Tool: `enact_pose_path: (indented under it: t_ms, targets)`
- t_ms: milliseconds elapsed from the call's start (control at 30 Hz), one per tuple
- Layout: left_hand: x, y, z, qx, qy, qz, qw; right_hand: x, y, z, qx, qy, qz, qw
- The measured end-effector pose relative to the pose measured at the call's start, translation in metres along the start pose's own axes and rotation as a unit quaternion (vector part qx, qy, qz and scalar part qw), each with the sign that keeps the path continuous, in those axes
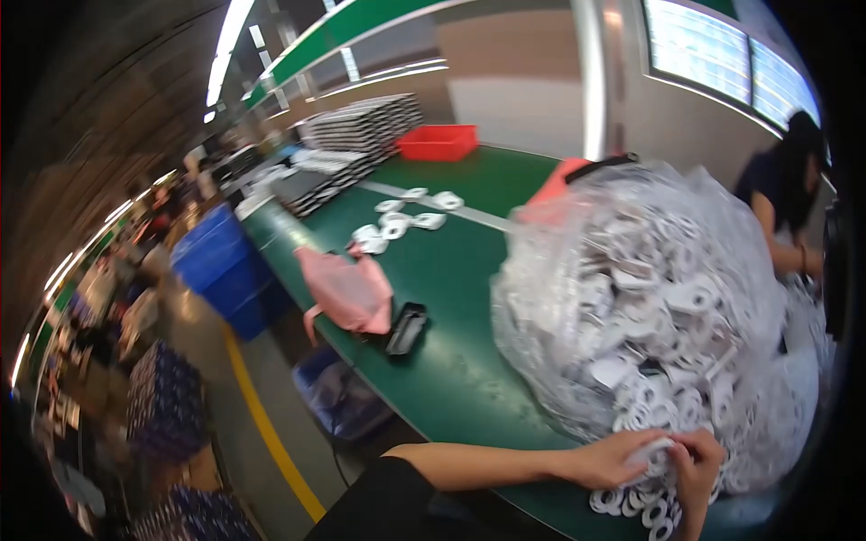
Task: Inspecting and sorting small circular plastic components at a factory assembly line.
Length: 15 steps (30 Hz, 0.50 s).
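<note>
At the lower right, my left hand (615, 458) and my right hand (699, 462) meet, fingers closed around one white plastic part (659, 456), largely covered by the fingers. It resembles the white ring-shaped pieces (656, 514) lying loose on the table just below my hands. Right beyond my hands, a large clear plastic bag (532, 334) lies open, heaped with many more of these white parts (667, 298), each with a round hole.
On the green table (469, 361) lie a pink cloth bag (347, 290), a black case (408, 329) and several white parts (394, 224). Farther back are a red bin (437, 142) and stacked trays (361, 126). Blue bins (216, 261) stand left. Another person (785, 189) works at right.
</note>
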<state>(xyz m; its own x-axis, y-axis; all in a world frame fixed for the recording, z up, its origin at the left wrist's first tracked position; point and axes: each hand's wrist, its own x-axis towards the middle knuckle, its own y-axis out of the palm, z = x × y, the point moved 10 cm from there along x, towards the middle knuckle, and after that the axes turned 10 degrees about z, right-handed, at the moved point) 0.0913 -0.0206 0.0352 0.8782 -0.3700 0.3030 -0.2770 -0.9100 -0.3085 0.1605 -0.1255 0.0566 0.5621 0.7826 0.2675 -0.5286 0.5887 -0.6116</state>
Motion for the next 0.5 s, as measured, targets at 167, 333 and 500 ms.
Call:
enact_pose_path:
  t_ms: [167, 333, 500]
  targets:
    - [-0.002, -0.003, -0.010, 0.051, 0.055, 0.015, 0.997, -0.003, 0.001, 0.012, 0.051, 0.051, 0.010, 0.997]
    - [-0.004, -0.010, -0.010, 0.120, 0.045, -0.046, 0.991, 0.001, 0.007, 0.022, 0.015, 0.058, 0.024, 0.998]
    - [-0.006, -0.020, -0.020, 0.140, 0.022, -0.081, 0.986, -0.002, 0.018, 0.015, -0.046, 0.065, 0.081, 0.994]
